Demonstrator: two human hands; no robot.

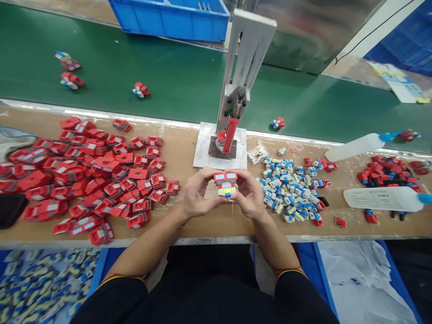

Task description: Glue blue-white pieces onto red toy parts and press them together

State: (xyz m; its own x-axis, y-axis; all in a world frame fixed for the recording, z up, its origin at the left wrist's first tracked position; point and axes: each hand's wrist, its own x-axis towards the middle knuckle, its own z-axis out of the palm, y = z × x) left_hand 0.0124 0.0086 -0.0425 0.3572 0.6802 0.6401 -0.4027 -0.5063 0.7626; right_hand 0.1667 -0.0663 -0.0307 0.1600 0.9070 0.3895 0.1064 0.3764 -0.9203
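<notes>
Between both hands, just in front of the press, is a small toy torso piece (225,183), red with pale blue windows above and white, yellow and blue below. My left hand (200,193) pinches its left side with fingers and thumb. On the opposite side my right hand (249,194) grips it the same way. Behind them stands a metal hand press (241,67) with a red handle (231,135), and a red part sits under it. A pile of red toy parts (97,166) lies left of my hands. White, blue and yellow parts (286,186) are heaped to the right.
A green conveyor belt (182,81) runs behind the bench, carrying several assembled pieces. Two white bottles with blue caps (381,198) lie at the right by red and blue parts (384,173). Blue bins (172,20) stand at the back and below the bench edge.
</notes>
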